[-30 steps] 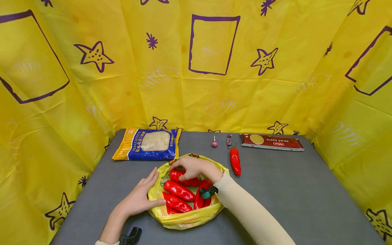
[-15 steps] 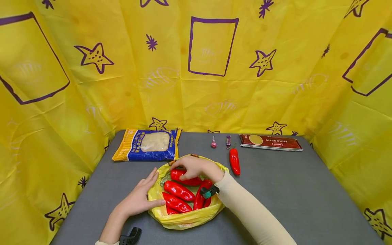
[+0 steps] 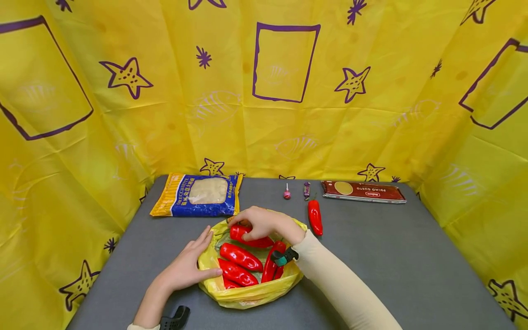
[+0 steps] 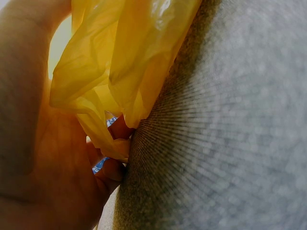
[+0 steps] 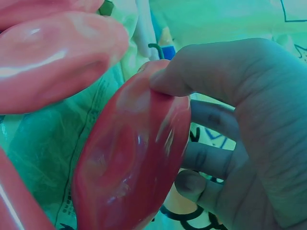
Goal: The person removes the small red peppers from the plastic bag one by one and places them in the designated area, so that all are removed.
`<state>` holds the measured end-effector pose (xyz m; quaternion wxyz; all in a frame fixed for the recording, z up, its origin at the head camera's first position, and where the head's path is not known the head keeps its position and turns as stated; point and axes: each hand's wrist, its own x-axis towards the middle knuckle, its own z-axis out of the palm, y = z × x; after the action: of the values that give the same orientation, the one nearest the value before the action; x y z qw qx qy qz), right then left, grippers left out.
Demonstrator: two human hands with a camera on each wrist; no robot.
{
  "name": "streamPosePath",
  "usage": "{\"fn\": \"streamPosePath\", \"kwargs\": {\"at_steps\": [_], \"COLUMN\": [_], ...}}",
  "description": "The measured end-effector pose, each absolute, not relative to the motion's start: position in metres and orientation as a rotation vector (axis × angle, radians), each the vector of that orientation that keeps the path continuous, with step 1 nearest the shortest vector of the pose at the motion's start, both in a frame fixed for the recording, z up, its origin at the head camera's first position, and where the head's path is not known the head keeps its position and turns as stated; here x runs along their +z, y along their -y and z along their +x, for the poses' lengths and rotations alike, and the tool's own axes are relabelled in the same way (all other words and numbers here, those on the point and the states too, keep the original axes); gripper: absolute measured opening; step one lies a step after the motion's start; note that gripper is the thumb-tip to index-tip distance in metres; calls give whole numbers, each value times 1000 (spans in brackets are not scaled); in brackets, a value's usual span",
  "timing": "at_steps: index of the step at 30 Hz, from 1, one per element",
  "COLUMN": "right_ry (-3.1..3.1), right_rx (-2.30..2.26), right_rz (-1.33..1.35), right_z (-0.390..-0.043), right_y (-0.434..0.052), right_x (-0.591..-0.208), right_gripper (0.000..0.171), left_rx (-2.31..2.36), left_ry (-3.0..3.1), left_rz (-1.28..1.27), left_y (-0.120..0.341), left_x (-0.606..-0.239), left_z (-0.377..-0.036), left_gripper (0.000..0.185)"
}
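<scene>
A yellow plastic bag (image 3: 247, 300) stands open-mouthed on the table with several glossy red peppers (image 3: 241, 256) inside. At its far side my right hand (image 3: 261, 223) grips one red pepper (image 5: 129, 148). The right wrist view shows the thumb on the pepper's near face, close to the stem end, and the fingers behind it. My left hand (image 3: 187, 266) braces the bag's left side with fairly straight fingers. Its thumb lies over the rim; the other fingers run along the outside. In the left wrist view, the yellow bag (image 4: 129, 52) hangs against the palm.
One more red pepper (image 3: 315, 217) lies right of the bag. Behind are a blue-and-yellow pasta packet (image 3: 198, 196), a lollipop (image 3: 287, 192), a purple-wrapped candy (image 3: 307, 190) and a brown biscuit packet (image 3: 363, 191). Yellow printed cloth (image 3: 231, 128) encloses the grey table (image 3: 392, 247).
My right hand has lifted slightly, tilting the gripped pepper's left end a little upward. The left hand stays on the bag. The whole scene shifts slightly in the head view.
</scene>
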<state>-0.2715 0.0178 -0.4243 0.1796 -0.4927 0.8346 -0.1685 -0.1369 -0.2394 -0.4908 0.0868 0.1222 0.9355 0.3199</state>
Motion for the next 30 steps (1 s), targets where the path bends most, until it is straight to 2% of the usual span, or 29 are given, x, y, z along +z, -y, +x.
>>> {"fn": "streamPosePath", "kwargs": {"at_steps": [14,30], "right_ry": [-2329,-2387], "right_rx": [-617,-798], "right_rz": [-1432,-1508], "right_z": [-268,-263], "right_y": [-30,-71], "right_x": [-405,-386], "right_gripper": [49,43], "left_rx": [940,940], "left_ry": [-2795,-2818], "left_rz": [368,386], "left_y": [240,240], "left_x": [-492,-493], "left_z": [-137,-137], "left_gripper": [112,113]}}
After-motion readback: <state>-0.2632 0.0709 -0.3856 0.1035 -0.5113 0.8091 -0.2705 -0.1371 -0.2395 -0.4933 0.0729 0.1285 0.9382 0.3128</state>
